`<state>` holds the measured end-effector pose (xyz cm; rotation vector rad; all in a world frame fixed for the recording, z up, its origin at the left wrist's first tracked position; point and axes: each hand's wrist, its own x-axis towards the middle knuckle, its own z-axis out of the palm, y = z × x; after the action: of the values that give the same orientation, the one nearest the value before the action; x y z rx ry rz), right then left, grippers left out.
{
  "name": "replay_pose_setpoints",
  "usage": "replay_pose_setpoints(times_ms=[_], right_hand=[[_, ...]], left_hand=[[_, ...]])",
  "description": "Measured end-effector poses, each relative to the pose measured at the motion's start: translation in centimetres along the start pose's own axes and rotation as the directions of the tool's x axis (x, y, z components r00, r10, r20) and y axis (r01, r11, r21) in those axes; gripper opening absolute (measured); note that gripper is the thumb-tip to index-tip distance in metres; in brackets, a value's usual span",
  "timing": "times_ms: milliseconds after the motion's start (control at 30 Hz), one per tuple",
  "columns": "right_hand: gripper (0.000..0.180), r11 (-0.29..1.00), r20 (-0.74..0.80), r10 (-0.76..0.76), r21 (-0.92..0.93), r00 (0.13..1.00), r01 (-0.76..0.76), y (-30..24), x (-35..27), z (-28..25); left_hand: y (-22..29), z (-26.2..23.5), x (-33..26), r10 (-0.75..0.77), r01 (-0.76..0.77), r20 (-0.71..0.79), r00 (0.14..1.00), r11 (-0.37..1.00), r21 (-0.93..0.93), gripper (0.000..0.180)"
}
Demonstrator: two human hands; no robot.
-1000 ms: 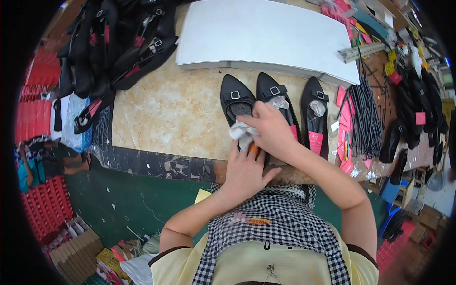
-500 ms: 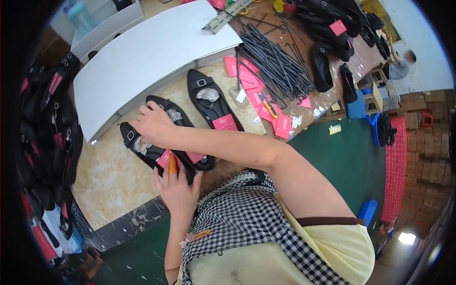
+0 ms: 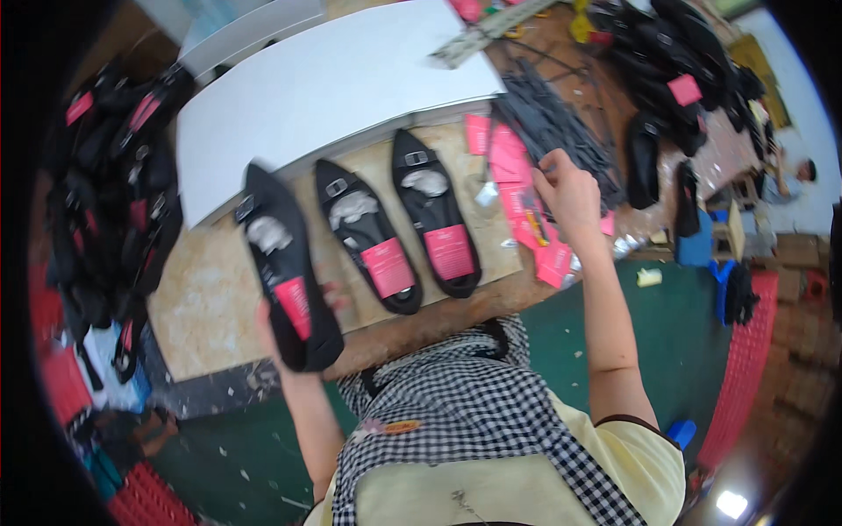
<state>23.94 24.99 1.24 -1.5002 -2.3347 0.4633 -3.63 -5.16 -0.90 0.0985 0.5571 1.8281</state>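
At the left of the work surface, my left hand (image 3: 267, 330) grips a black pointed flat shoe (image 3: 284, 265) with a buckle strap. White paper stuffs its toe, and a pink card lies in its heel. The shoe partly hides this hand's fingers. Two similar shoes, a middle one (image 3: 356, 230) and a right one (image 3: 426, 205), lie side by side on the marbled board, pink cards inside. My right hand (image 3: 574, 206) is at the pile of thin black rods (image 3: 566, 131), fingers closed at its near edge. Blur hides what its fingertips hold.
A curved white shelf (image 3: 324, 88) stands behind the shoes. Loose pink cards (image 3: 509, 162) lie by the rods. Black shoes are heaped at left (image 3: 114, 210) and far right (image 3: 667, 53). A metal strip (image 3: 482, 35) overlaps the shelf's corner. Another person (image 3: 789, 182) is at far right.
My left hand has picked up the leftmost shoe, now raised and more upright. My right hand has left the shoes and moved right to the rods. The whole view has shifted slightly.
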Motion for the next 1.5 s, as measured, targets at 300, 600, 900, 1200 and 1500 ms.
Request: replay_pose_setpoints(times_ms=[300, 600, 900, 1200, 1500], right_hand=[[0.033, 0.686, 0.374, -0.405, 0.727, 0.834, 0.007, -16.6, -6.4, -0.5], [0.024, 0.733, 0.071, -0.446, 0.601, 0.892, 0.318, -19.5, -5.8, 0.8], [0.034, 0.813, 0.319, -0.529, 0.456, 0.786, 0.362, -20.3, -7.2, 3.3], [0.014, 0.917, -0.1, -0.13, -0.39, 0.986, 0.082, 7.3, 1.5, 1.1], [0.019, 0.996, -0.115, -0.03, -0.091, 0.993, 0.019, 3.9, -0.4, -2.5]], left_hand=[[-3.0, 4.2, 4.5, 0.361, -0.136, -0.231, 0.903, 0.752, 0.645, 0.064], [-5.2, 3.0, 3.6, 0.463, -0.261, -0.14, 0.875, 0.696, 0.669, 0.076], [-7.4, 1.3, 2.1, 0.412, -0.11, -0.467, 0.782, 0.829, 0.547, 0.089], [2.9, 0.7, 0.2, 0.674, 0.215, 0.254, 0.694, -0.531, 0.82, 0.046], [-5.1, 1.1, 3.9, 0.445, -0.053, -0.307, 0.841, 0.633, 0.772, 0.054]])
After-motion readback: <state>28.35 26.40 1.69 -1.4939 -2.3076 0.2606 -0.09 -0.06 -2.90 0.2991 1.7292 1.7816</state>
